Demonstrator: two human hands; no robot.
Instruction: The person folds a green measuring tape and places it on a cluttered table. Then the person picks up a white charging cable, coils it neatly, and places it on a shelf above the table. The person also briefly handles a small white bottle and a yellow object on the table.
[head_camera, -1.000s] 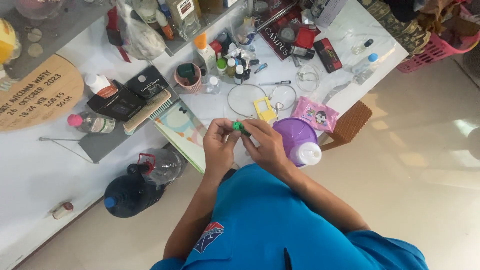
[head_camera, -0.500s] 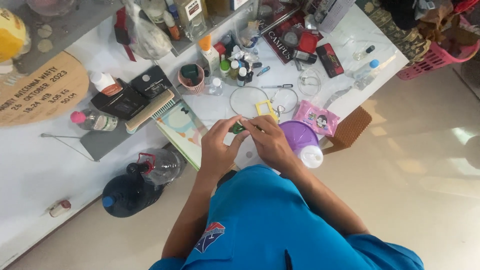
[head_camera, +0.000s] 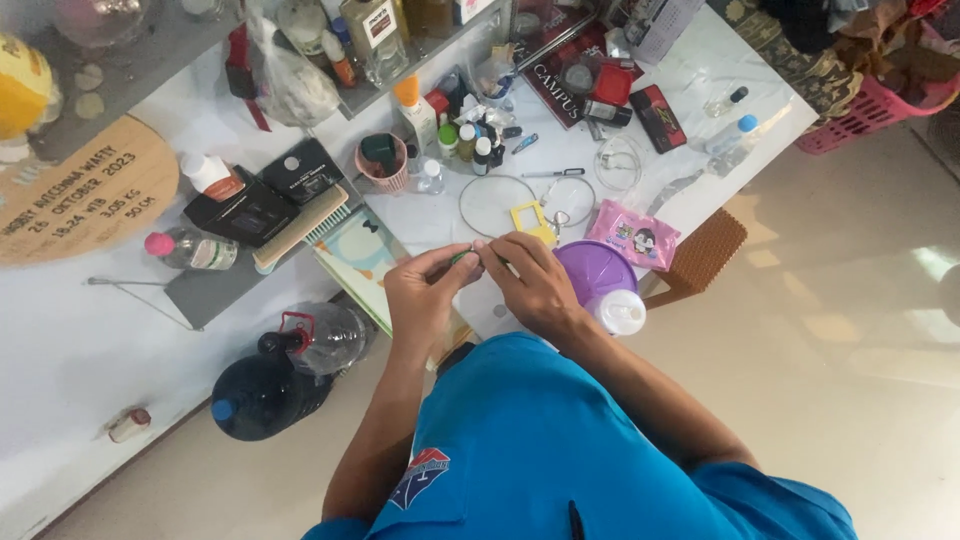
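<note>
Together, left hand (head_camera: 420, 298) and right hand (head_camera: 530, 282) meet, fingers pinching a small green object (head_camera: 462, 257).

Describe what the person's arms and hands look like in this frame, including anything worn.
Both hands, the left hand and the right hand, are bare, with no gloves; no rings or watch can be made out. The forearms are uncovered. The person wears a bright blue short-sleeved shirt with a red, white and blue emblem on its left side.
</note>
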